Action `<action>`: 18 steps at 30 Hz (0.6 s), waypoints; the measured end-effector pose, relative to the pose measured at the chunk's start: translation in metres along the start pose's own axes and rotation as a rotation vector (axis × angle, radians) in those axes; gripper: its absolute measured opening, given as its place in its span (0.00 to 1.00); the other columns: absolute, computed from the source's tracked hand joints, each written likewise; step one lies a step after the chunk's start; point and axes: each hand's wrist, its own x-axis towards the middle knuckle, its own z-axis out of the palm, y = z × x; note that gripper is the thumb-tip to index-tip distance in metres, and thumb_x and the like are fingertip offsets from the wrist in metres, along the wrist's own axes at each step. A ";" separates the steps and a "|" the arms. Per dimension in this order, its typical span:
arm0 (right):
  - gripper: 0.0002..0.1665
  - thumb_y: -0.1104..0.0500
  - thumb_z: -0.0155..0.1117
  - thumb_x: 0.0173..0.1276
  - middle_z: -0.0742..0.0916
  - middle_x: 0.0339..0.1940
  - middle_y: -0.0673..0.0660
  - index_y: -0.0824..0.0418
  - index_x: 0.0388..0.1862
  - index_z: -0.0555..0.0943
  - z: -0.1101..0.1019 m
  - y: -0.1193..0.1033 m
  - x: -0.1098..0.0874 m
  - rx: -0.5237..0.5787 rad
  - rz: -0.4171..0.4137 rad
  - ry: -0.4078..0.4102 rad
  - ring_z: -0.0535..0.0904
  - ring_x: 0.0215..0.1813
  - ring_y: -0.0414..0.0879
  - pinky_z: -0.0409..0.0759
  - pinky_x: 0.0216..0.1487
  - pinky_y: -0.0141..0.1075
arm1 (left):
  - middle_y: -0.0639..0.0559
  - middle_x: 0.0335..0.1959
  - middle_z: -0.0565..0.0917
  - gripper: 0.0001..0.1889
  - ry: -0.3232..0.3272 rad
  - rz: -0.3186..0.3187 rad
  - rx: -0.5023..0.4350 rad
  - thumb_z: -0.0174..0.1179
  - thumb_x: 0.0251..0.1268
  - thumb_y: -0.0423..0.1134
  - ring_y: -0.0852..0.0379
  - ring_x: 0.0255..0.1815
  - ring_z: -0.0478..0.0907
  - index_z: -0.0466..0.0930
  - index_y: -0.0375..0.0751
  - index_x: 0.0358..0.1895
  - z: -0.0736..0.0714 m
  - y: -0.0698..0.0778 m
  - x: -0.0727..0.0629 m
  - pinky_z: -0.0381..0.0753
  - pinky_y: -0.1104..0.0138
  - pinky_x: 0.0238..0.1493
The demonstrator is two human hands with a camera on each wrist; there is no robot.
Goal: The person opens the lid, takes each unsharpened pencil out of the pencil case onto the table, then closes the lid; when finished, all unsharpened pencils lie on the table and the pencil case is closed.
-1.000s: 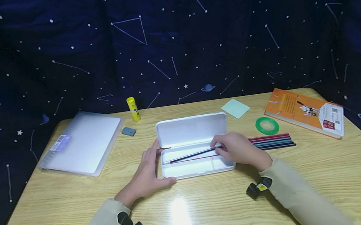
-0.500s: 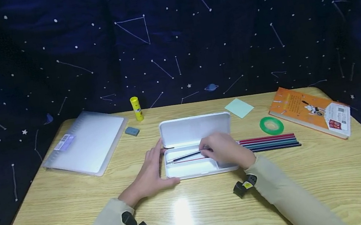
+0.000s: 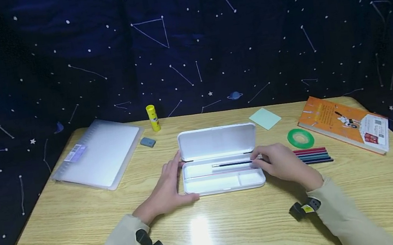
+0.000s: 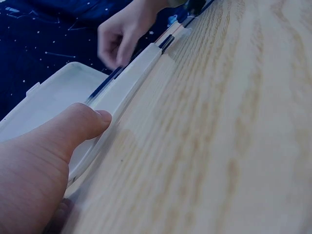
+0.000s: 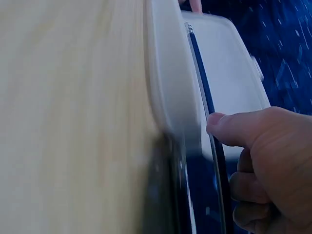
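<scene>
A white pencil case (image 3: 211, 184) lies with its lid (image 3: 217, 141) raised in the head view. My left hand (image 3: 167, 188) holds its left end, the thumb at the front corner and the fingers at the back; the left wrist view has the thumb (image 4: 87, 122) over the near wall. My right hand (image 3: 280, 164) pinches a dark pencil (image 3: 231, 163) at the case's right end. The pencil's metal-banded eraser end points left, over the back compartment. In the right wrist view, my thumb (image 5: 234, 124) presses on the pencil's shaft; the other fingers are curled.
Several coloured pencils (image 3: 314, 156) lie right of the case. Behind them are a green tape roll (image 3: 291, 142), a pale green sticky note (image 3: 265, 118) and an orange book (image 3: 337, 120). At left are a clear-covered notebook (image 3: 106, 157), a grey eraser (image 3: 147, 142) and a yellow glue stick (image 3: 153, 118).
My right hand first moves left over the case, then right to its end. The pencil slides right and now lies level rather than slanted. My left hand keeps its place on the case.
</scene>
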 end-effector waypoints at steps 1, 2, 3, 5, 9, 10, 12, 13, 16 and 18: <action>0.03 0.60 0.67 0.63 0.69 0.14 0.44 0.57 0.36 0.84 -0.002 0.007 -0.007 0.008 0.002 0.014 0.60 0.20 0.36 0.59 0.23 0.30 | 0.47 0.67 0.67 0.65 0.001 0.002 0.000 0.75 0.42 0.53 0.52 0.65 0.60 0.34 0.46 0.78 0.000 0.000 0.000 0.64 0.52 0.67; 0.03 0.61 0.68 0.63 0.68 0.14 0.43 0.57 0.36 0.84 -0.005 0.014 -0.014 0.011 0.004 0.028 0.60 0.19 0.36 0.59 0.22 0.29 | 0.47 0.67 0.67 0.66 0.004 0.005 0.002 0.75 0.42 0.53 0.52 0.65 0.60 0.34 0.46 0.78 0.001 0.000 0.000 0.64 0.52 0.67; 0.03 0.62 0.68 0.62 0.67 0.14 0.43 0.57 0.35 0.84 -0.008 0.021 -0.021 0.015 0.001 0.041 0.59 0.19 0.35 0.59 0.22 0.29 | 0.46 0.67 0.67 0.66 0.005 0.007 0.001 0.75 0.42 0.53 0.52 0.65 0.60 0.34 0.46 0.78 0.001 -0.001 0.000 0.64 0.52 0.66; 0.04 0.64 0.68 0.61 0.67 0.15 0.42 0.56 0.34 0.83 -0.013 0.035 -0.036 0.031 -0.005 0.057 0.59 0.20 0.33 0.60 0.22 0.29 | 0.46 0.67 0.67 0.65 0.006 0.007 0.000 0.75 0.42 0.53 0.52 0.64 0.60 0.34 0.46 0.78 0.001 -0.001 0.000 0.65 0.52 0.66; 0.08 0.66 0.69 0.59 0.68 0.16 0.41 0.54 0.32 0.82 -0.024 0.060 -0.063 0.066 -0.016 0.084 0.60 0.21 0.31 0.61 0.22 0.28 | 0.46 0.66 0.67 0.65 0.009 0.011 0.006 0.75 0.43 0.53 0.51 0.64 0.61 0.34 0.45 0.78 0.001 -0.003 0.000 0.66 0.51 0.65; 0.08 0.66 0.69 0.59 0.68 0.17 0.41 0.54 0.32 0.82 -0.027 0.066 -0.070 0.071 -0.011 0.088 0.61 0.21 0.31 0.62 0.23 0.28 | 0.46 0.66 0.67 0.65 0.011 0.010 0.009 0.75 0.43 0.53 0.51 0.64 0.60 0.34 0.45 0.78 0.000 -0.004 0.000 0.66 0.51 0.65; 0.06 0.65 0.69 0.60 0.68 0.17 0.40 0.55 0.32 0.82 -0.032 0.075 -0.081 0.066 0.005 0.099 0.61 0.21 0.30 0.62 0.22 0.28 | 0.45 0.66 0.67 0.65 0.011 0.011 0.010 0.75 0.43 0.53 0.51 0.64 0.60 0.34 0.44 0.78 0.000 -0.004 0.000 0.66 0.51 0.65; 0.04 0.64 0.69 0.61 0.68 0.17 0.40 0.56 0.31 0.82 -0.035 0.079 -0.086 0.061 0.023 0.095 0.61 0.21 0.30 0.61 0.22 0.28 | 0.45 0.66 0.67 0.65 0.011 0.013 0.011 0.75 0.43 0.53 0.50 0.64 0.61 0.34 0.44 0.78 0.000 -0.003 0.000 0.65 0.51 0.65; 0.03 0.63 0.69 0.60 0.67 0.16 0.40 0.57 0.31 0.83 -0.039 0.087 -0.096 0.044 0.043 0.092 0.60 0.20 0.30 0.60 0.22 0.29 | 0.45 0.66 0.67 0.65 0.011 0.012 0.007 0.75 0.43 0.53 0.50 0.64 0.61 0.35 0.43 0.78 0.000 -0.001 0.000 0.65 0.51 0.65; 0.05 0.64 0.70 0.59 0.67 0.15 0.40 0.56 0.30 0.83 -0.039 0.090 -0.098 0.034 0.036 0.099 0.59 0.20 0.30 0.59 0.21 0.28 | 0.45 0.66 0.68 0.65 0.015 0.016 0.008 0.75 0.42 0.52 0.51 0.63 0.61 0.35 0.43 0.78 0.000 -0.001 0.001 0.66 0.51 0.65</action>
